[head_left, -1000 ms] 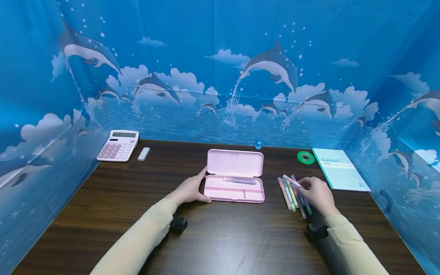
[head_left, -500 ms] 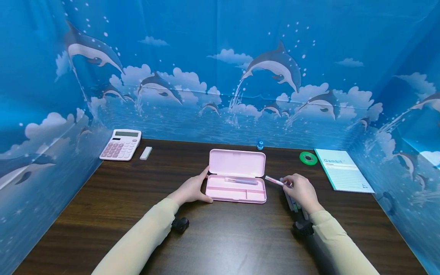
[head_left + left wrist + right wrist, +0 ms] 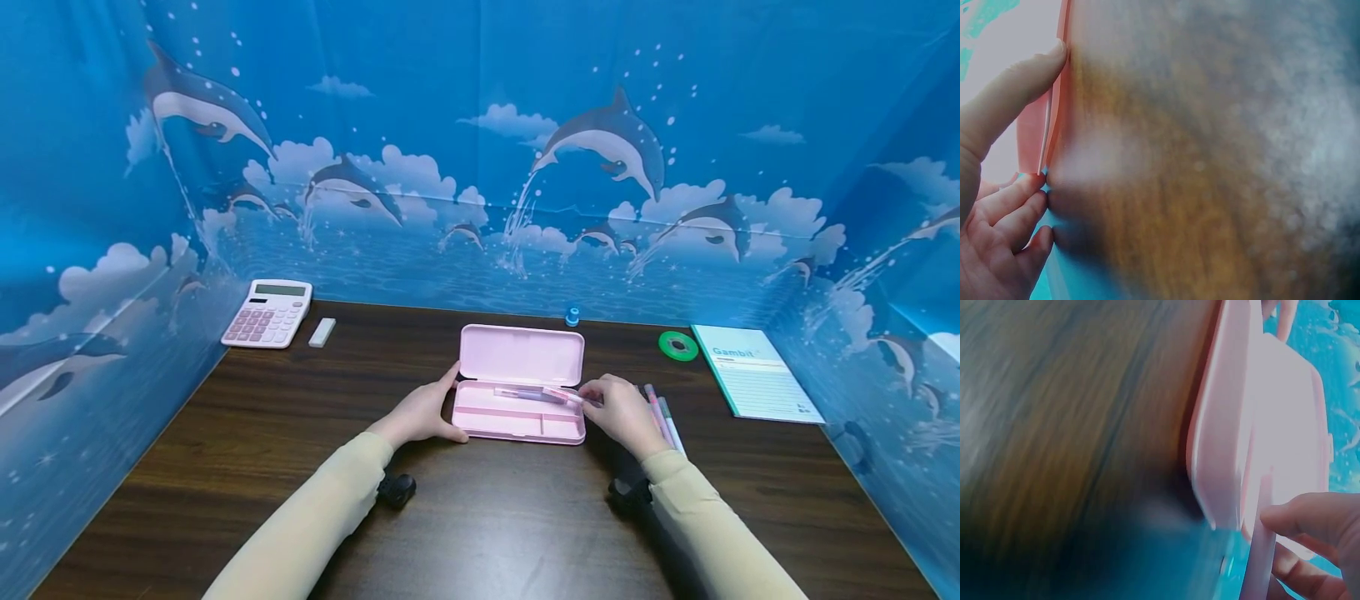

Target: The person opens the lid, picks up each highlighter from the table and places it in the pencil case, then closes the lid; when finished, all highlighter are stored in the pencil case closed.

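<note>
A pink pencil case (image 3: 495,425) lies with its lid (image 3: 521,354) raised, and a purple pen (image 3: 513,394) rests in its long rear compartment. My left hand (image 3: 426,410) grips the case's left end, thumb at the front corner and fingers at the hinge side; the left wrist view shows the thumb (image 3: 1035,75) against its edge. My right hand (image 3: 622,412) pinches a pen with a pinkish-white cap (image 3: 561,394) over the case's right end, its tip above the rear compartment. In the right wrist view thumb and fingers hold the pen's pale barrel (image 3: 1260,556).
Loose pens (image 3: 663,412) lie partly hidden behind my right hand. Farther right are a green tape roll (image 3: 678,346) and a notebook (image 3: 757,372). A small blue object (image 3: 572,317) stands at the back. A calculator (image 3: 268,314) and a white eraser (image 3: 322,332) lie at the left.
My right hand has carried the pen leftward from the loose pens to over the case. My left hand keeps its place on the case.
</note>
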Demonstrator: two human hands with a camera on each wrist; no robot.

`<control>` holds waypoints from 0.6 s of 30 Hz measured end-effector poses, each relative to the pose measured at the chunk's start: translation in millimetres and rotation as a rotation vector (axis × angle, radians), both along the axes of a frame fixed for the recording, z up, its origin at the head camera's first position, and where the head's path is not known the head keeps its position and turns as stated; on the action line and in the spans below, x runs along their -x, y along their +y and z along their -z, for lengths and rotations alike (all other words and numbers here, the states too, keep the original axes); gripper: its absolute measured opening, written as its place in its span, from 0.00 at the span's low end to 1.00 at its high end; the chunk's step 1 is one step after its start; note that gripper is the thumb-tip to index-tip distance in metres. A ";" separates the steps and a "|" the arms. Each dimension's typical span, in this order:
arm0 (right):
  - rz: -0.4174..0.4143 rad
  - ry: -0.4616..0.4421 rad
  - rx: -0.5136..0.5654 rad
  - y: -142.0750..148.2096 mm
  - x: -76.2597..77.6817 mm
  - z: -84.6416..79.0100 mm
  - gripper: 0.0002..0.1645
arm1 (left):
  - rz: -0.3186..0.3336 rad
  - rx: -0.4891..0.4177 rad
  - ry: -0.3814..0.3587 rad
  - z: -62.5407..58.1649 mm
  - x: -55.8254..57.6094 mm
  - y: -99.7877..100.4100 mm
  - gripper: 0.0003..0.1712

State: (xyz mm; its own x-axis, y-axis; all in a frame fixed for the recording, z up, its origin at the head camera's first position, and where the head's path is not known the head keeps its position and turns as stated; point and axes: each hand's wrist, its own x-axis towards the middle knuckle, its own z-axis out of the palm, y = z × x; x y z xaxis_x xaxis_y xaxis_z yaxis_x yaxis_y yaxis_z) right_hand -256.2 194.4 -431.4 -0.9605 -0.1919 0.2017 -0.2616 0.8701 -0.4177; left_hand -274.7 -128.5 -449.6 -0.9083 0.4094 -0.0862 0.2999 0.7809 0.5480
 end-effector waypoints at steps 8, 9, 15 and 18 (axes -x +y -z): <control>-0.031 -0.021 -0.005 -22.2 4.9 2.4 0.06 | -0.003 0.004 -0.001 -0.1 0.7 1.6 0.71; -0.037 -0.020 -0.006 -25.0 5.7 2.4 0.06 | -0.003 0.004 -0.001 -0.2 0.8 1.9 0.71; -0.071 -0.028 -0.020 -42.8 11.4 4.2 0.05 | -0.012 0.014 -0.009 0.1 1.2 1.7 0.71; -0.080 -0.027 -0.012 -51.7 13.4 4.4 0.05 | -0.016 0.015 -0.007 1.1 1.5 0.5 0.71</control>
